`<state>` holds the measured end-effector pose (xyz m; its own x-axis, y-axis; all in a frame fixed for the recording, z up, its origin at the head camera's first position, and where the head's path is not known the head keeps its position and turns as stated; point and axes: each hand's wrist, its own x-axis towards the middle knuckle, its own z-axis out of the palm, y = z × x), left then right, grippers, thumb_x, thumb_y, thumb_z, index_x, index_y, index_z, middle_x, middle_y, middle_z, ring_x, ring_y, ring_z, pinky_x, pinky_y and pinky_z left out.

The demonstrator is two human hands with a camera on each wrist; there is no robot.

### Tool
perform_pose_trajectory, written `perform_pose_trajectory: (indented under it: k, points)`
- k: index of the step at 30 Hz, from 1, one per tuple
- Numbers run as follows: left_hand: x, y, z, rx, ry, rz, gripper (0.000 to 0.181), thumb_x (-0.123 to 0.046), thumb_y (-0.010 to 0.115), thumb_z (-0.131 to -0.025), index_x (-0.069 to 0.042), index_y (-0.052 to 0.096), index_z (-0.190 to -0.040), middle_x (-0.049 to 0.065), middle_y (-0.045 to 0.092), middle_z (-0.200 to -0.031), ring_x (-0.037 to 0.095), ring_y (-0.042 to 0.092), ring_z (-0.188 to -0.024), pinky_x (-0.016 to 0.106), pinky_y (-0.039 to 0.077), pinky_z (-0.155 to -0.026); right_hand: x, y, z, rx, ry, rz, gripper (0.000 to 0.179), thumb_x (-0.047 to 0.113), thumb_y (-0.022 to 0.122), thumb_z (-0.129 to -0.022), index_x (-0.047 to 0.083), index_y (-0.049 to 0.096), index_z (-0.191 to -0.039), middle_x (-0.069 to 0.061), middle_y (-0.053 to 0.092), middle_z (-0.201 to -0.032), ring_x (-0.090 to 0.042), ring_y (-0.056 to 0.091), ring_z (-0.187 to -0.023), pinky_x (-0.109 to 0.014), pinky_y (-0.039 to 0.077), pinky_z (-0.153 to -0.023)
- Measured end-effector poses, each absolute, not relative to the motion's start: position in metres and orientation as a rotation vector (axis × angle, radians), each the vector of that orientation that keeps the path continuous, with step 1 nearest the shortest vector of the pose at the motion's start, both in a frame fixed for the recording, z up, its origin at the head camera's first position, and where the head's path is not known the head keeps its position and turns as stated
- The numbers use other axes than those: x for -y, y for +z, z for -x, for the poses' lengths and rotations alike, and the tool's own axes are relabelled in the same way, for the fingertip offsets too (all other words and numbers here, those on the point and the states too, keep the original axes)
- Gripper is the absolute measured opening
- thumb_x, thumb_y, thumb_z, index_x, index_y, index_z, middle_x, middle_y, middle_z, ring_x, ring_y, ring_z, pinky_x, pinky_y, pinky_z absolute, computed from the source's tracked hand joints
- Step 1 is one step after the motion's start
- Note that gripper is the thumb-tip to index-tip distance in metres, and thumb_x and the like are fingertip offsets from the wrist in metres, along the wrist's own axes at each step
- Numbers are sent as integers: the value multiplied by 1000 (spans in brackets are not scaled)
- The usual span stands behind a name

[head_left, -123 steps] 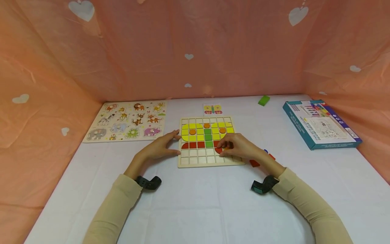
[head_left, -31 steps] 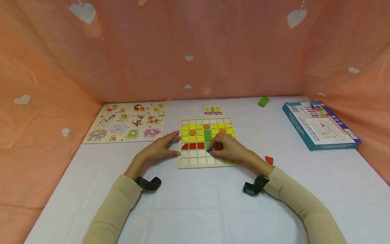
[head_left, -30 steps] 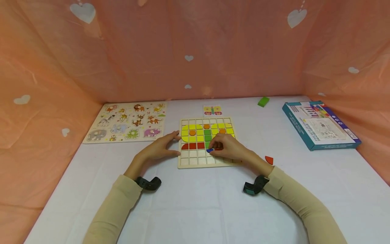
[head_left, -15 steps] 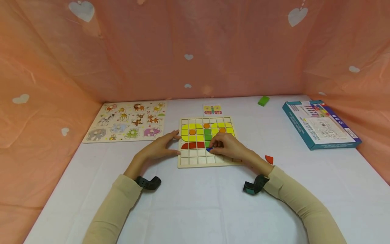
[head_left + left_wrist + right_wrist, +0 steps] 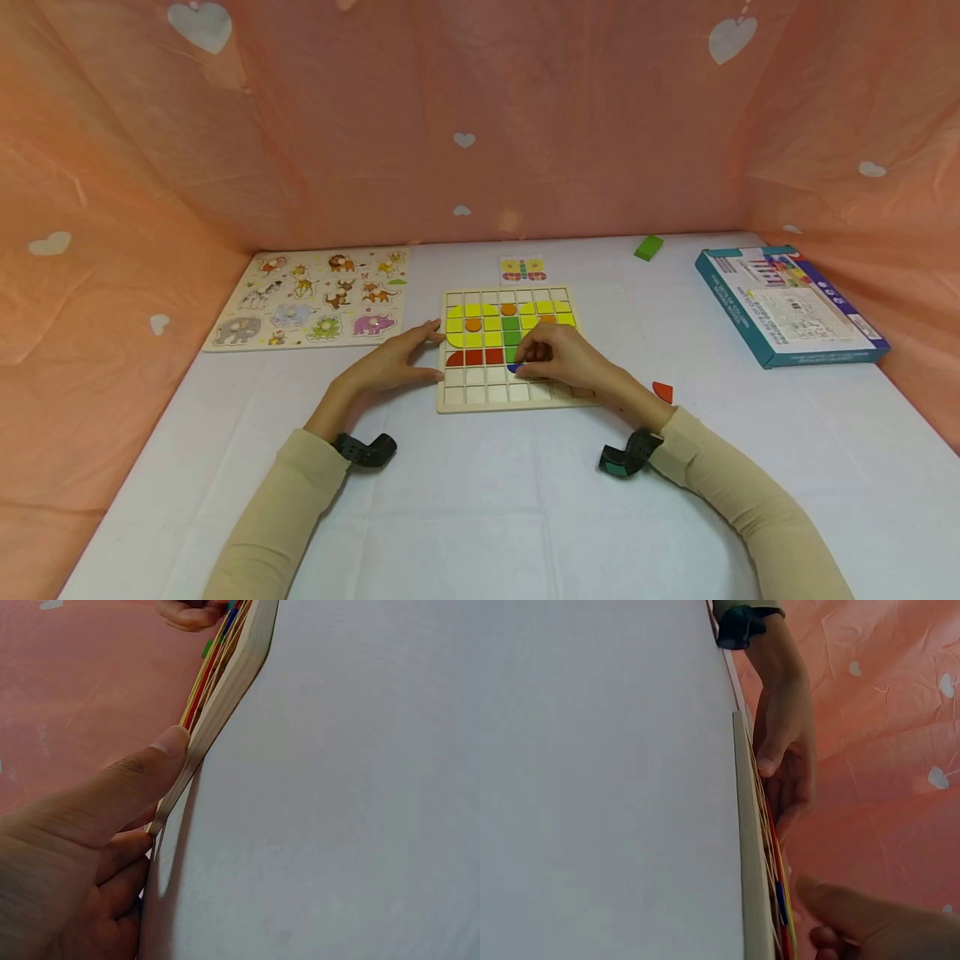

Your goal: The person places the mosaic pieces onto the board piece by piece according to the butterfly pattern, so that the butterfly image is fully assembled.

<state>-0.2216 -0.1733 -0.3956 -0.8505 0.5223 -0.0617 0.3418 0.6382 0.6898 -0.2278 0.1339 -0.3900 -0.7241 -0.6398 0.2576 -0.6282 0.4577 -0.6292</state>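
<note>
A wooden grid board (image 5: pixel 480 398) lies mid-table, filled with yellow, orange, green and red tiles. My left hand (image 5: pixel 393 360) rests at its left edge, fingers extended. In the left wrist view the thumb (image 5: pixel 169 750) touches the board's side. My right hand (image 5: pixel 562 354) reaches over the board's right half, fingers bent. Between its thumb and fingertips is a small blue tile (image 5: pixel 513 367), just below the green column (image 5: pixel 512 337). The right wrist view shows that blue tile (image 5: pixel 781 901) low in the grid. The hand hides the tiles beneath it.
Behind the board lies a butterfly pattern card (image 5: pixel 523 269). An animal peg puzzle (image 5: pixel 315 292) is at the left, a teal-edged flat box (image 5: pixel 795 308) at the right. A green block (image 5: pixel 648 247) lies at the back; a loose red rounded tile (image 5: pixel 662 392) sits beside my right wrist.
My right hand has moved left from a red tile to the blue tile at the green column's foot. Loose tiles near the right wrist have changed. The left hand has stayed put.
</note>
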Motion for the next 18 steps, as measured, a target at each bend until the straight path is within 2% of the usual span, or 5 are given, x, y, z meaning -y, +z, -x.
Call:
perform_pose_trajectory:
  k: [3, 8, 12, 18]
  points:
    - [174, -396, 222, -2606, 1018, -691, 69, -34, 72, -81, -10, 44, -139, 2, 21, -154, 23, 13, -143, 44, 13, -115, -140, -380, 227, -2658, -1223, 1119, 18, 14, 77, -77, 7, 68, -91, -2, 63, -85, -15, 54, -75, -25, 50, -65]
    - [173, -398, 223, -2608, 1007, -704, 69, -35, 73, -81, -9, 44, -138, 2, 21, -154, 23, 14, -142, 43, 14, -115, -171, -364, 223, -2670, -1252, 1043, 30, 14, 77, -76, 4, 65, -102, -9, 64, -99, -21, 58, -88, -33, 52, -81]
    - [173, -396, 223, -2610, 1005, -690, 69, -34, 72, -81, -8, 45, -138, 2, 21, -154, 23, 14, -142, 43, 15, -115, -206, -358, 216, -2681, -1202, 971, 36, 17, 76, -78, 5, 64, -109, -10, 62, -106, -22, 56, -96, -25, 48, -88]
    - [174, -396, 222, -2597, 1010, -681, 69, -35, 72, -81, -8, 44, -138, 3, 19, -155, 24, 13, -143, 45, 15, -115, -262, -362, 200, -2635, -1131, 943, 36, 11, 72, -82, 4, 60, -116, -10, 60, -113, -23, 54, -100, -14, 44, -89]
